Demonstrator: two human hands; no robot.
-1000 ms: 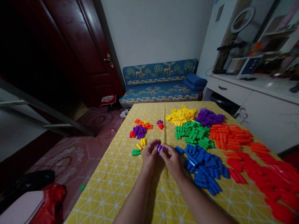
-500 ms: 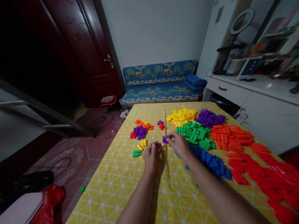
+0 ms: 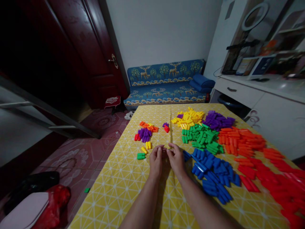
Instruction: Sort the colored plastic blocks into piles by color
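My left hand (image 3: 156, 161) and my right hand (image 3: 176, 159) meet low over the table's middle, fingers bent and fingertips nearly touching. Whatever they pinch is hidden by the fingers. Just left of my left hand lie green pieces (image 3: 141, 156) and yellow pieces (image 3: 148, 145), small plastic tubes. Beyond them sits a purple cluster (image 3: 145, 135) with red pieces (image 3: 137, 137) beside it and orange pieces (image 3: 152, 128) behind. Ahead of my hands is a small red and purple group (image 3: 166, 128). A blue pile (image 3: 212, 168) spreads right of my right hand.
Farther right are piles of green (image 3: 202, 136), yellow (image 3: 193, 117), purple (image 3: 218, 121), orange (image 3: 238, 140) and red tubes (image 3: 281, 184). A purple piece (image 3: 180, 116) rests on the yellow pile. A patterned sofa (image 3: 164, 82) stands behind the table; a white cabinet (image 3: 269, 108) is at right.
My right hand has moved left and nearer to me, meeting my left hand. The purple piece it held is no longer visible there; a purple piece now shows on the yellow pile.
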